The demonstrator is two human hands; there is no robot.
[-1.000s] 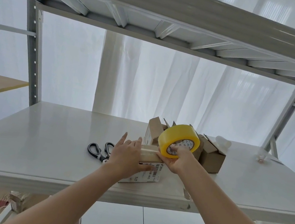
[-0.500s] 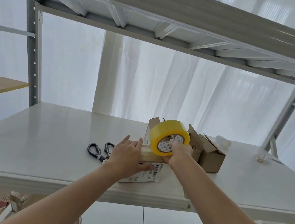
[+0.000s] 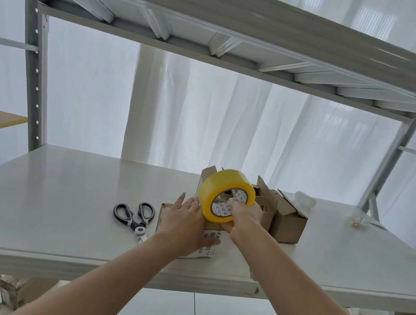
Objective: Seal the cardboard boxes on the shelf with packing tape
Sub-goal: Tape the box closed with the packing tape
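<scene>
Right hand (image 3: 244, 218) grips tape roll (image 3: 226, 196), fingers curled through the core. Roll has shifted left since a second ago, now just beside left hand (image 3: 186, 223), which presses flat on low cardboard box (image 3: 164, 217) near shelf (image 3: 54, 199) front. Scissors (image 3: 135, 214) just left of it; open boxes (image 3: 287, 222) behind.

i see both bare forearms reaching forward from the lower edge, angled toward each other. my left hand (image 3: 185, 221) lies palm down on the box (image 3: 163, 214), fingers straight and close together. my right hand (image 3: 242, 216) grips the tape roll (image 3: 219, 187), fingers curled into its core.
</scene>
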